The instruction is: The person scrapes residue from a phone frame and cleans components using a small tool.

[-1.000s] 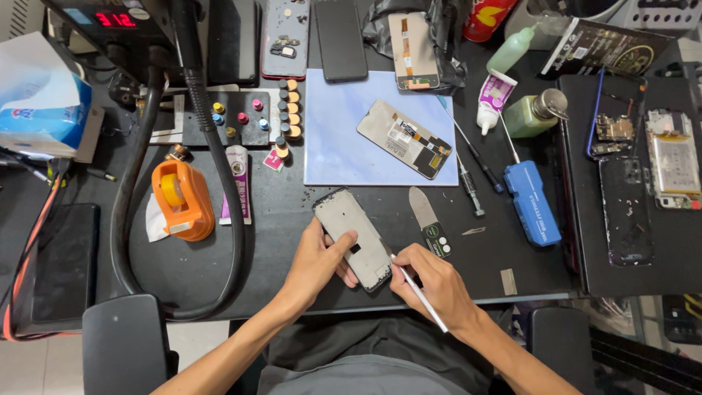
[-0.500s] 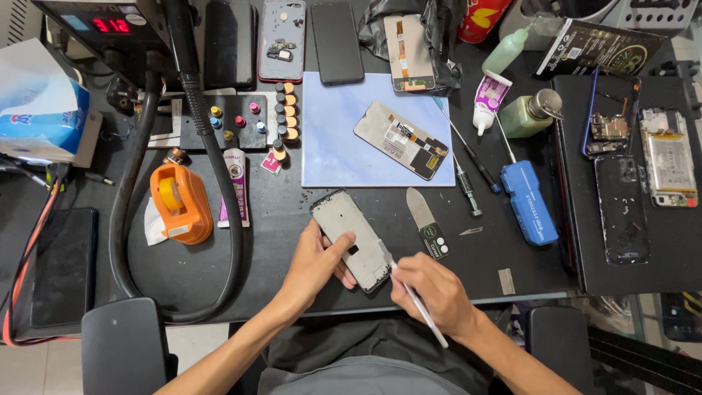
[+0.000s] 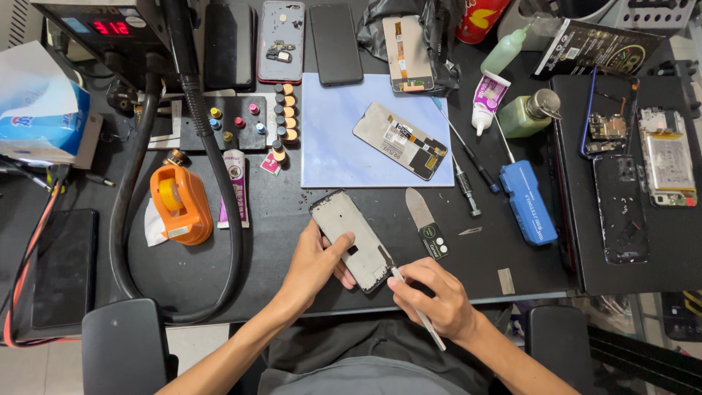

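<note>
So the left hand (image 3: 316, 265) is wrapped around the side of a grey phone frame (image 3: 353, 240), thumb laid across its face and fingers tucked under its edge, holding it tilted on the black bench (image 3: 219, 263) right at the front edge. The right hand (image 3: 431, 298) is pinched shut on a thin white tool (image 3: 417, 311), pen-style, with the tip touching the frame's lower corner. Just beside the frame, to the right, lies a flat metal pry blade (image 3: 424, 219) with a dark handle. Further back there's a pale blue mat (image 3: 336, 146) with a phone screen panel (image 3: 400, 140) lying face down on it. An orange tape dispenser (image 3: 179, 205) sits off to the left, next to a thick black hose (image 3: 219, 190), and a blue box-shaped tool (image 3: 528, 202) is off to the right, well apart from both hands.
</note>
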